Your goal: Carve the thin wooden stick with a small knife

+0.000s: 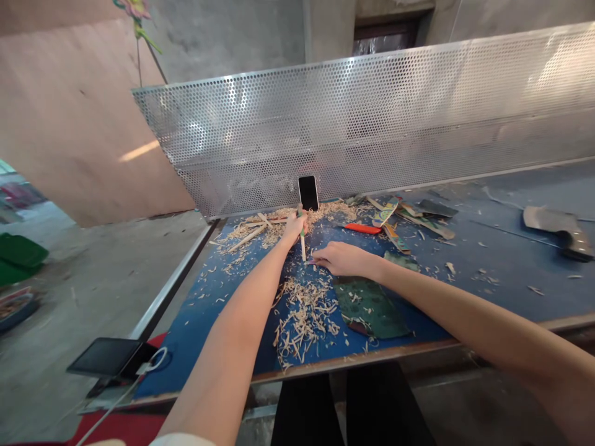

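My left hand (292,229) is closed around a narrow pale strip of wood or bamboo (304,249), greenish near its upper part, which points down toward me. Beside its lower end, my right hand (341,257) pinches a small purplish thing (310,262), mostly hidden by the fingers; I cannot tell its kind. Curled pale shavings (307,316) lie heaped on the blue tabletop (204,322) below both hands. A worn dark green sheet (369,310) lies under my right forearm, with a few shavings on it.
A phone (307,193) leans on the perforated metal panel (372,124) along the table's back. An orange object (362,228) and torn strips (418,220) lie right of the phone. Further right is a broad-bladed tool (555,226). A cabled tablet-like device (109,357) sits at left.
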### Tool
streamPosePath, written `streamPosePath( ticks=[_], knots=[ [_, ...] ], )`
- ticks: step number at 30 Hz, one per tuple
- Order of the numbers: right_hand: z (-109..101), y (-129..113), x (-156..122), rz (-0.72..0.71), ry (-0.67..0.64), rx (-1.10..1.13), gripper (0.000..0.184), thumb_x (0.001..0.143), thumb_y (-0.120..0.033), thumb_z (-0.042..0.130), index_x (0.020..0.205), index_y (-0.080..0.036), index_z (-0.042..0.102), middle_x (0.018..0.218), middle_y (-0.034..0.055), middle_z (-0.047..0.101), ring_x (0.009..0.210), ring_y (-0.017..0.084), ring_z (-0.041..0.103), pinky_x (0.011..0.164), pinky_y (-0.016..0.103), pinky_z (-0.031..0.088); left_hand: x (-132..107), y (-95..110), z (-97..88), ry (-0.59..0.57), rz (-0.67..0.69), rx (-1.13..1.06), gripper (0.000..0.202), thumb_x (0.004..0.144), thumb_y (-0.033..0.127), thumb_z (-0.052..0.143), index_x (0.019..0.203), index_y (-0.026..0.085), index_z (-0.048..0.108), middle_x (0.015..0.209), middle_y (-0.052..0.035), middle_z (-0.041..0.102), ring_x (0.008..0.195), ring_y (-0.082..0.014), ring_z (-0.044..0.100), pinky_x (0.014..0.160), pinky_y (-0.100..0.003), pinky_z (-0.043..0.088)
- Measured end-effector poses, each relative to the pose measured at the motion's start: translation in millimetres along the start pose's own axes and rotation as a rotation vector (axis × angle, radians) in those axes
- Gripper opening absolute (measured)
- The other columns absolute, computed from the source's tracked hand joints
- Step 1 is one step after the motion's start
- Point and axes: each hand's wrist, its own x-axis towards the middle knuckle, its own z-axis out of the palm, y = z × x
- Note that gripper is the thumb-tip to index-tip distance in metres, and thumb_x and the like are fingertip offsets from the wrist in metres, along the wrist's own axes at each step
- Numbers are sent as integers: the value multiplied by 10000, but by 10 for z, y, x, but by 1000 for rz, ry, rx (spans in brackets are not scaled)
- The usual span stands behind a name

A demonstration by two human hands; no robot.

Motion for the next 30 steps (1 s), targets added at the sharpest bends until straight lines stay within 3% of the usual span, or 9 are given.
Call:
streamPosePath(
  ticks=[6,11,16,21,30],
  knots=[
    [74,42,-52,-23,51,1,265,1144,-328,520,1104,-249,770,1011,88,835,825,212,707,695,337,313,-20,16,7,-18,21,-48,193,976,303,659,934,256,476,461,104,438,344,-111,405,427,-236,281],
    [68,126,-23,15,139,15,284,1114,-278,506,1205,-256,773,1010,84,825,857,223,713,728,333,349,-38,36,30,34,2,-57,221,1009,344,641,955,265,442,488,84,516,369,-127,466,437,-232,324],
    [40,158,-17,53,132,29,232,1105,-295,557,1193,-250,768,1011,86,821,871,224,712,749,316,365,-59,71,33,7,-19,-87,194,1039,383,637,1007,255,494,492,78,524,402,-142,522,457,-230,376],
    [54,167,-15,34,121,49,232,1118,-317,554,1151,-266,778,1023,73,825,846,214,708,761,313,378,-70,58,33,36,4,-7,275,1063,435,670,951,259,490,480,87,492,377,-127,483,461,-235,358],
    [66,149,47,74,69,255,306,1096,-331,539,1079,-230,827,844,61,799,709,197,648,716,327,390,-55,36,0,32,99,66,297,1074,422,690,921,252,500,490,56,499,412,-144,506,482,-264,374]
  ],
)
